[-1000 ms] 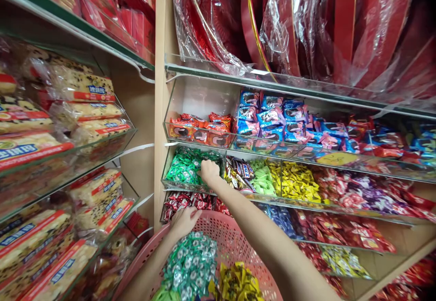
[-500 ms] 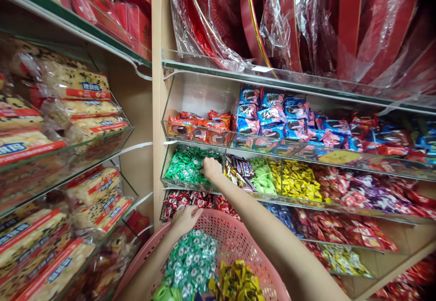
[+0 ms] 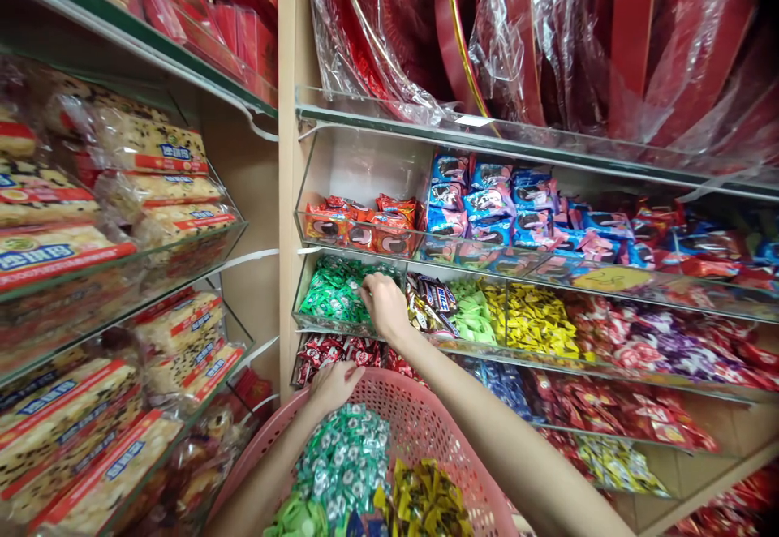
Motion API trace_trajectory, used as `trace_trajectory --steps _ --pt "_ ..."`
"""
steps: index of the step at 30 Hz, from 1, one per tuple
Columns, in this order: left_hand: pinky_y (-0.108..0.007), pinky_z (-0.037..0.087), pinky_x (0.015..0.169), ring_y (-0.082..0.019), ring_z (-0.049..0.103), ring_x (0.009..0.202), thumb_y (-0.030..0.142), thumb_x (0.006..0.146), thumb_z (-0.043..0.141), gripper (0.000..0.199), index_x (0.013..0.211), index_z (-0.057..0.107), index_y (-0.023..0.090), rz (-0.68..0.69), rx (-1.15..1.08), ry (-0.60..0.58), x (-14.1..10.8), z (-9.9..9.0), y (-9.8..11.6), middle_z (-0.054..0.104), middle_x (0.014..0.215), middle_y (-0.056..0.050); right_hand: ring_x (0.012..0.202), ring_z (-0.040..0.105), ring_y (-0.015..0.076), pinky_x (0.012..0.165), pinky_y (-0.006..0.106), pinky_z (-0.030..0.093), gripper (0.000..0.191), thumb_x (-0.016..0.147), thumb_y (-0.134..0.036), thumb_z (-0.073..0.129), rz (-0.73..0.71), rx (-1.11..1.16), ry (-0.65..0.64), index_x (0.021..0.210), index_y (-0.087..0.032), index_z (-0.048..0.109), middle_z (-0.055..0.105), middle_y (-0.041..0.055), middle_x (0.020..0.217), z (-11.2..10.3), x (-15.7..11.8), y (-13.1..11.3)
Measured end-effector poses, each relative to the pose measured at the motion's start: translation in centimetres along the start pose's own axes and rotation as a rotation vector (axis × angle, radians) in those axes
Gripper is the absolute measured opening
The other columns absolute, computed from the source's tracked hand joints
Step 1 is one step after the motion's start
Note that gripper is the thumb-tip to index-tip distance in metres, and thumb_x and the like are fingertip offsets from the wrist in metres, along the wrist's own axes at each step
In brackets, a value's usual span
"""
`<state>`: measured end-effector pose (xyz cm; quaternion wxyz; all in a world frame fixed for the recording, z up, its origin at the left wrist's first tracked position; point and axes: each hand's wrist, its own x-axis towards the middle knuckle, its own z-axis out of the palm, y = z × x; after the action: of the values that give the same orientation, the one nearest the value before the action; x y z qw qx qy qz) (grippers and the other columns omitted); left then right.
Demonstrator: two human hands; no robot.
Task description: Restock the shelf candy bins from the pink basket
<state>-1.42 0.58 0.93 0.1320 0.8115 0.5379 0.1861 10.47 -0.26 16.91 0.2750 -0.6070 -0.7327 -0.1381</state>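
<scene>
The left hand (image 3: 333, 384) is gripping the far rim of a pink plastic basket (image 3: 419, 407), its fingers closing over the rounded edge, while the right hand (image 3: 383, 306) is hovering at the front of a clear bin (image 3: 304, 318) with its fingers curling inward; whether they are pinching anything, I cannot tell. Just beyond those fingers, small green sweets (image 3: 334, 287) in crinkly, shiny wrappers are lying in a loose heap inside the bin. The basket is standing below the shelves, its curved wall showing rows of small punched holes, and it is holding a mound of glossy teal candies (image 3: 346, 456), a pile of twisted yellow candies (image 3: 429, 500) and some pale green packets (image 3: 301, 517) near the bottom edge of the view. To the right of the bin, dark chocolate bars (image 3: 436, 298) in smooth, slick wrappers are lying next to soft-looking lime sweets (image 3: 471, 314). Red sweets (image 3: 337, 354) are filling the level underneath, and puffy blue packets (image 3: 487, 188) are sitting stacked above. On the left, oblong snack bars (image 3: 161, 148) are resting in see-through film, their speckled surfaces showing.
</scene>
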Motion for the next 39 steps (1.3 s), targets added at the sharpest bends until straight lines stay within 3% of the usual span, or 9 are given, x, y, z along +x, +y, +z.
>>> trace_trajectory --steps 3,8,13,17,21,29,39 --pt "-0.023 0.036 0.063 -0.017 0.058 0.078 0.057 0.081 0.022 0.051 0.084 0.062 0.025 0.013 0.006 -0.005 0.0 -0.1 0.1 0.065 0.082 -0.002 0.080 0.049 0.0141 0.071 0.025 0.036 0.020 0.084 -0.029 0.040 -0.016 0.345 0.091 0.079 -0.018 0.056 0.058 0.0037 0.081 -1.2 -3.0 0.4" --pt "-0.024 0.036 0.066 -0.018 0.058 0.081 0.058 0.080 0.024 0.049 0.090 0.061 0.028 0.004 0.022 -0.031 0.4 -0.2 1.1 0.065 0.084 -0.002 0.057 0.046 0.0098 0.055 0.022 0.037 0.025 0.074 -0.039 0.052 0.260 1.057 0.038 0.074 -0.015 0.056 0.054 -0.0006 0.062 -1.2 -7.2 1.6" --pt "-0.024 0.035 0.062 -0.019 0.058 0.079 0.057 0.080 0.027 0.046 0.089 0.061 0.028 0.039 0.048 -0.045 0.7 0.0 2.0 0.065 0.082 -0.002 0.049 0.042 0.0075 0.048 0.020 0.033 0.030 0.064 -0.043 0.062 0.513 1.301 -0.089 0.071 -0.014 0.057 0.052 -0.0026 0.055 1.8 -11.6 2.7" --pt "-0.022 0.033 0.060 -0.018 0.058 0.075 0.057 0.080 0.024 0.050 0.079 0.061 0.024 0.067 0.054 -0.038 0.4 0.0 2.3 0.064 0.076 -0.002 0.046 0.042 0.0073 0.044 0.020 0.030 0.031 0.058 -0.040 0.065 0.671 1.345 -0.221 0.073 -0.015 0.055 0.051 -0.0039 0.052 5.6 -15.5 3.4" --pt "-0.023 0.034 0.061 -0.017 0.058 0.076 0.058 0.080 0.023 0.051 0.079 0.060 0.023 0.025 0.057 -0.041 0.1 0.1 2.7 0.064 0.077 -0.002 0.042 0.041 0.0068 0.043 0.019 0.030 0.025 0.056 -0.033 0.063 0.689 1.264 -0.314 0.072 -0.016 0.053 0.047 -0.0066 0.048 8.4 -18.3 3.5" --pt "-0.023 0.035 0.064 -0.018 0.058 0.080 0.058 0.080 0.023 0.050 0.081 0.061 0.024 0.043 0.060 -0.067 0.0 0.7 2.8 0.065 0.081 -0.003 0.040 0.043 0.0079 0.044 0.021 0.035 0.010 0.053 -0.020 0.056 0.729 1.184 -0.520 0.057 -0.018 0.046 0.048 -0.0067 0.045 10.7 -21.1 1.9" --pt "-0.023 0.035 0.062 -0.018 0.058 0.076 0.059 0.080 0.021 0.052 0.078 0.059 0.024 0.082 0.081 -0.079 0.3 1.4 3.0 0.064 0.078 -0.003 0.039 0.044 0.0083 0.042 0.020 0.036 0.010 0.055 -0.019 0.053 0.703 1.086 -0.501 0.059 -0.018 0.043 0.045 -0.0080 0.045 12.8 -22.6 1.2"
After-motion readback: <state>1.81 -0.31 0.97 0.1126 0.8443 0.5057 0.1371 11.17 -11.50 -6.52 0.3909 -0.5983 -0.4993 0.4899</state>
